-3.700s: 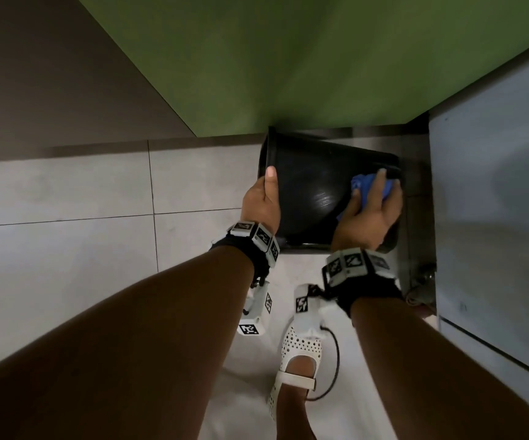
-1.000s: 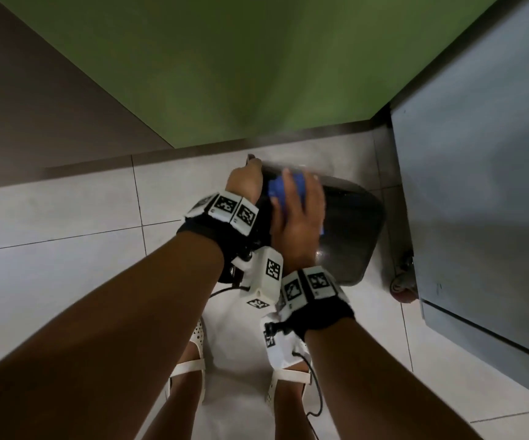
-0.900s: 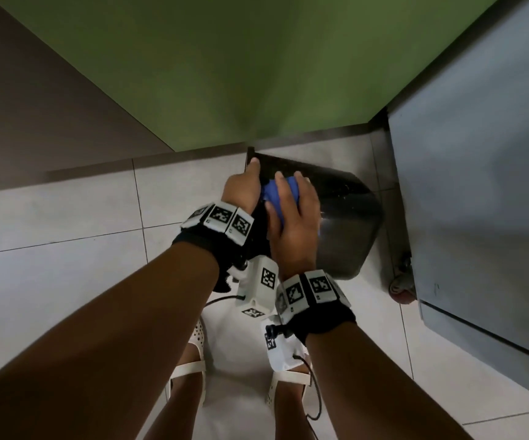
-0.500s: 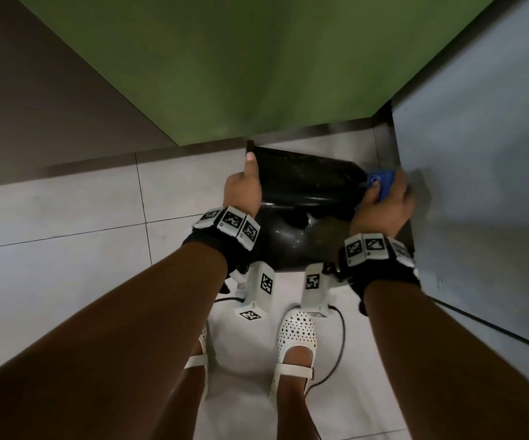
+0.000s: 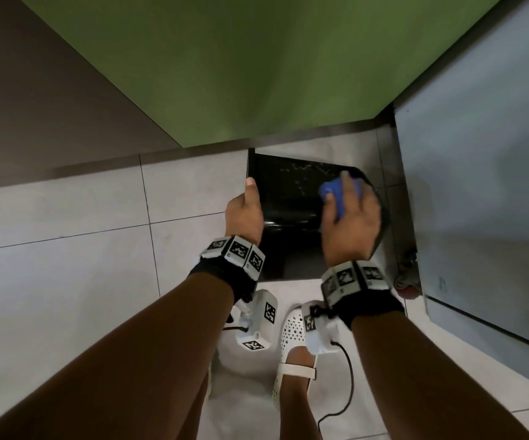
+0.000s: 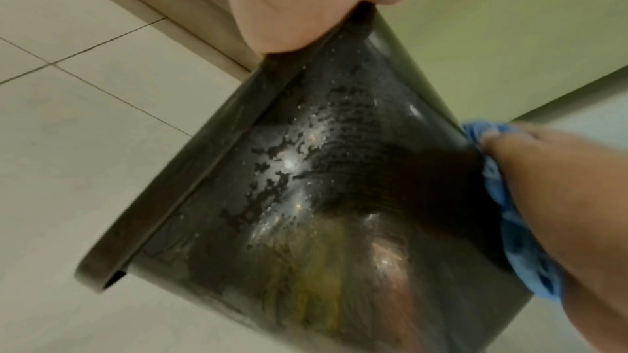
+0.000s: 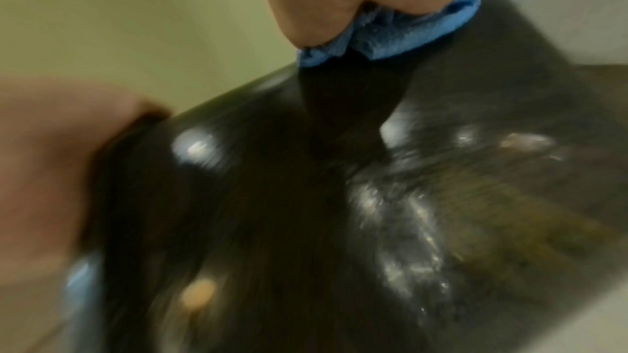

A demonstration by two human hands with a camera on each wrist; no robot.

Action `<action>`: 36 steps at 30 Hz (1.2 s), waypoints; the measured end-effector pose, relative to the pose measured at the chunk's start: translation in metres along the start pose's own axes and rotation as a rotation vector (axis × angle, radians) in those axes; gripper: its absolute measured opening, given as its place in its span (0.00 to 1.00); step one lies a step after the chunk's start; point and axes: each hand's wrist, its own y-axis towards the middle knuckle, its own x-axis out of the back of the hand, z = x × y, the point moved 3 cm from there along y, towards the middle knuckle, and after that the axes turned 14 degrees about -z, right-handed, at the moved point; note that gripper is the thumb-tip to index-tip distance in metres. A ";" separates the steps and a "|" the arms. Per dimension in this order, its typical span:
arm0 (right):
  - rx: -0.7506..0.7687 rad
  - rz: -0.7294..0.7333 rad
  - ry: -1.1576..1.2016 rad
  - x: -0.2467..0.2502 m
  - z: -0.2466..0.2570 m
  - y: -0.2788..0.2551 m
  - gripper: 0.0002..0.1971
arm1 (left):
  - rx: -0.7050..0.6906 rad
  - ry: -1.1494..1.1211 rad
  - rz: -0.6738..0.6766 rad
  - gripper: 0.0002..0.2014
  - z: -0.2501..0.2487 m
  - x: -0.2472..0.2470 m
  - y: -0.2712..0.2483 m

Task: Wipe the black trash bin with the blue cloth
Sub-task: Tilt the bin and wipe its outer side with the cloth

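The black trash bin (image 5: 288,204) is tipped on its side above the tiled floor, rim to the left, its wet, streaked wall (image 6: 306,184) facing up. My left hand (image 5: 245,214) grips the rim at the left, thumb along the edge. My right hand (image 5: 349,217) presses the bunched blue cloth (image 5: 333,195) onto the bin's right part, near its base. The left wrist view shows the blue cloth (image 6: 516,224) under my right palm. The right wrist view is blurred; the cloth (image 7: 401,34) sits under my fingers against the bin (image 7: 306,224).
A green wall (image 5: 272,65) stands just behind the bin and a grey cabinet (image 5: 485,185) on a caster (image 5: 407,281) is close at the right. My feet in white shoes (image 5: 291,344) stand just below the bin. Tiled floor (image 5: 66,249) spreads to the left.
My right hand with the cloth swept from the bin's left side to its far right edge, then came back onto the upper right wall. The left hand kept hold of the rim.
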 end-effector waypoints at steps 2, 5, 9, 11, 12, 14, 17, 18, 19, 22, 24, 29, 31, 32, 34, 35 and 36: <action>-0.133 -0.069 -0.047 0.006 -0.019 0.013 0.23 | 0.039 -0.036 0.024 0.24 0.002 -0.001 -0.002; -0.171 -0.111 -0.054 0.005 -0.023 0.024 0.23 | 0.121 -0.082 0.039 0.22 -0.002 -0.004 0.001; -0.104 -0.211 -0.014 -0.006 -0.021 0.031 0.22 | 0.132 -0.113 0.062 0.23 -0.002 -0.009 0.004; -0.080 -0.263 -0.001 -0.008 -0.023 0.028 0.21 | 0.185 -0.135 0.106 0.28 0.006 -0.010 0.005; -0.069 -0.276 0.010 -0.008 -0.025 0.025 0.21 | 0.258 -0.158 0.157 0.33 0.013 -0.012 0.007; -0.053 -0.277 0.035 -0.007 -0.030 0.018 0.21 | 0.386 -0.188 0.249 0.45 0.035 -0.019 0.013; -0.052 -0.238 0.079 -0.005 -0.038 0.008 0.21 | 0.422 -0.237 0.323 0.27 0.014 -0.007 0.009; -0.041 -0.225 0.086 -0.004 -0.041 0.004 0.21 | 0.407 -0.237 0.326 0.22 0.007 -0.006 0.012; -0.027 -0.214 0.085 -0.004 -0.044 0.000 0.21 | 0.371 -0.223 0.325 0.25 0.000 -0.007 0.017; -0.023 -0.161 0.066 -0.008 -0.049 -0.020 0.22 | 0.151 0.143 0.296 0.36 -0.009 -0.013 0.023; -0.032 -0.091 0.108 -0.014 -0.036 -0.037 0.22 | 0.046 0.254 0.267 0.32 -0.013 -0.017 0.021; 0.343 0.063 0.205 -0.041 0.024 -0.075 0.20 | 0.050 0.170 0.228 0.34 -0.005 -0.025 0.021; 0.325 0.059 0.207 -0.046 0.026 -0.073 0.20 | 0.095 0.134 0.253 0.37 -0.001 -0.025 0.021; 0.297 0.049 0.194 -0.043 0.024 -0.070 0.20 | 0.099 0.131 0.268 0.38 0.000 -0.025 0.021; 0.169 0.008 0.179 -0.034 0.007 -0.057 0.20 | 0.086 0.155 0.273 0.39 0.003 -0.025 0.020; 0.046 -0.009 0.183 -0.029 -0.005 -0.047 0.20 | 0.076 0.171 0.264 0.37 0.006 -0.023 0.019; -0.081 -0.028 0.177 -0.026 -0.021 -0.036 0.21 | 0.079 0.187 0.257 0.36 0.008 -0.023 0.018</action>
